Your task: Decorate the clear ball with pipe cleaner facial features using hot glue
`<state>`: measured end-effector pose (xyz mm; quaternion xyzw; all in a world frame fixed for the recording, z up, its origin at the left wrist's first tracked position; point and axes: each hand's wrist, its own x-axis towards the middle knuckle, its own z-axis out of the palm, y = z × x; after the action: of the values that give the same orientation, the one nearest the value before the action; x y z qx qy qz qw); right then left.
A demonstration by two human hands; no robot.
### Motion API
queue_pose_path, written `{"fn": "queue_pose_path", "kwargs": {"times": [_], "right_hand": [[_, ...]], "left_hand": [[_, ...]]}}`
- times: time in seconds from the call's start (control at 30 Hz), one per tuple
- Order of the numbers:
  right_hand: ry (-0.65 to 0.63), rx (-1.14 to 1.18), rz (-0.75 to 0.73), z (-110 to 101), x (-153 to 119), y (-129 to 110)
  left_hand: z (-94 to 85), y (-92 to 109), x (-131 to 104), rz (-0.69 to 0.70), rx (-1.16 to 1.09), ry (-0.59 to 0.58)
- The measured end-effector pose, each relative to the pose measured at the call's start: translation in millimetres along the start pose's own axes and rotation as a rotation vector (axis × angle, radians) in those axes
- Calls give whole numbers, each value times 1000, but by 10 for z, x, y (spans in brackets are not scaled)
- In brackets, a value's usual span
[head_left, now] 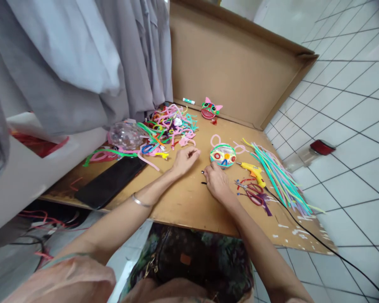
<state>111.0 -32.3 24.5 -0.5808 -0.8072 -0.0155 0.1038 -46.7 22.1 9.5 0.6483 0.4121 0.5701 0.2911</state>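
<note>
Had the left hand (185,160) over the middle of the desk (177,206), fingers bent inward with thumb and fingertips drawn close together; could not tell about anything pinched there. Had the right hand (216,179) a little nearer and to the right, fingers curled at the near edge of a round craft face (221,148); could not make out any grip, with the fingertips partly hidden. Saw that face lying flat, right of the middle, with red eyes, an orange nose, a green rim and pink loop ears. Spotted a small black piece (204,183) just left of the right hand.

Noted a yellow glue gun (255,172) just right of the face, red-handled scissors (255,195) nearer, purple scraps (268,207) beside the scissors, and a long bundle of pipe cleaners (279,181) farther right. Found a tangled colourful heap (173,122) at the far left, next to a clear plastic bulge (126,136), and a black flat object (110,183) at the near left. Saw a pink-eared face (209,110) at the far side, before a cardboard panel (221,63), with a glue stick (188,101) to its left.
</note>
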Motion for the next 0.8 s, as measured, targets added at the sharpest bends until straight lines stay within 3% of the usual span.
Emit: {"fn": "queue_pose_path", "kwargs": {"times": [0.1, 0.2, 0.33, 0.47, 0.57, 0.8], "right_hand": [[104, 343, 2, -36, 70, 59], [166, 690, -12, -48, 149, 93], [178, 882, 46, 4, 167, 83], [168, 1048, 119, 43, 95, 105], [88, 1226, 200, 34, 41, 162], [-32, 1356, 303, 16, 17, 167]], "left_hand": [[-30, -39, 13, -41, -27, -81], [-30, -6, 30, -43, -43, -233], [-48, 93, -2, -58, -10, -353], [-55, 165, -30, -34, 15, -255], [-48, 176, -32, -43, -6, -168], [7, 177, -76, -53, -5, -170]]}}
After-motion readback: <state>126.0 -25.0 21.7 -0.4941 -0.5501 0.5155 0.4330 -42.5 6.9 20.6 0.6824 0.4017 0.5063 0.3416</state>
